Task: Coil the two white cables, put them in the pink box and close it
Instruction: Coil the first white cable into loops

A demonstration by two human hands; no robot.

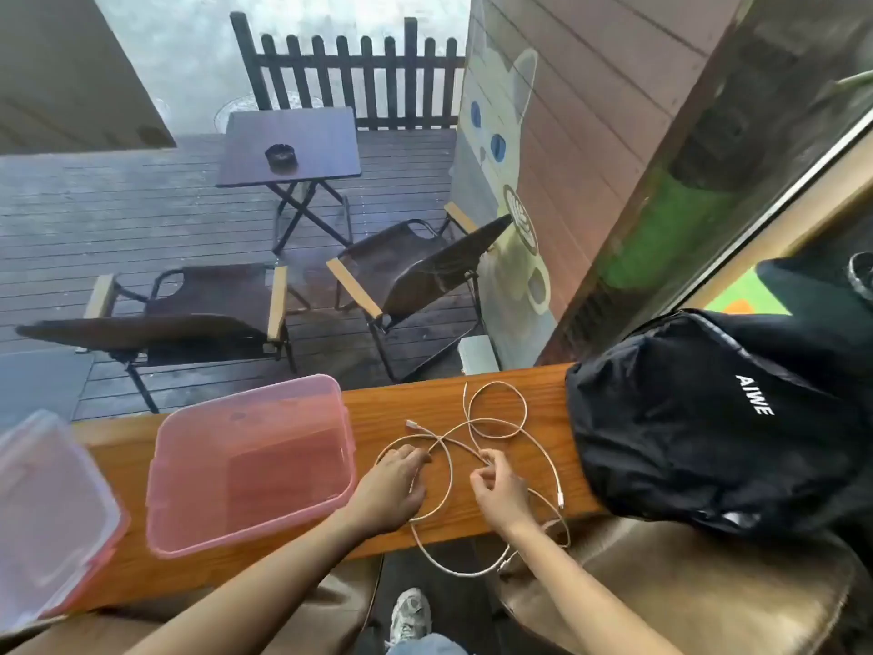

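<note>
Wooden bench (519, 399) under a window, deck chairs outside. Two white cables (496, 418) tangled in loose loops on bench, between pink box (255, 465) and black bag (685, 418); one loop drooping off near edge. Box open, empty, just left of cables. Lid (52, 512) apart, farther left, at bench end.

Left hand (392, 489): palm down, flat on bench, fingers spread over left loop of cable; pressing rather than pinching, grip open. Cable running under fingertips and out past wrist.

Right hand (500, 484): grip closed on cable, thumb and forefinger pinching a strand where loops cross; other fingers curled. Cable leaving pinch up toward far loops and down behind hand toward hanging loop. Which of the two cables sits in pinch — unclear, strands overlapping there.

Plug ends visible: one near box corner, one right of right hand.
</note>
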